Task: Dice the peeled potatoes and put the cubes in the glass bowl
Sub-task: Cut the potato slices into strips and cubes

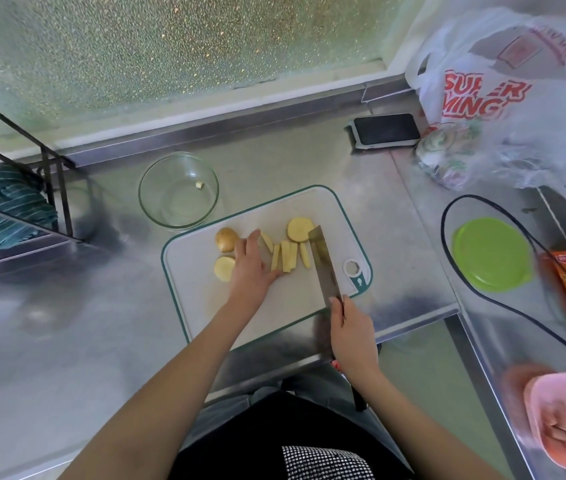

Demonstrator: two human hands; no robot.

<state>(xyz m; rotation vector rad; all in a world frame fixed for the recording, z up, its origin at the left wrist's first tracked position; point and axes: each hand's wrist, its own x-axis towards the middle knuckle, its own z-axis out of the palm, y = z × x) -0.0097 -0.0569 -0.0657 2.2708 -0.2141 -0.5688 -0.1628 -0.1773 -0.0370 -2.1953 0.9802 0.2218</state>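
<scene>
Pale yellow peeled potato strips (286,257) lined up mid-board on white rectangular plastic cutting board with teal rim (205,299), steadied for crosswise cuts. Left hand (252,268) laid flat-fingered against strips, grip released, bunching them. Right hand (352,336) clenched around handle of broad steel cleaver (324,266), blade at strips' right side. Round slices (300,229) parked toward far edge. Clear glass bowl (178,189) just beyond board's far-left corner on counter (67,323), handy for scooping, holding one cube (199,185).
</scene>
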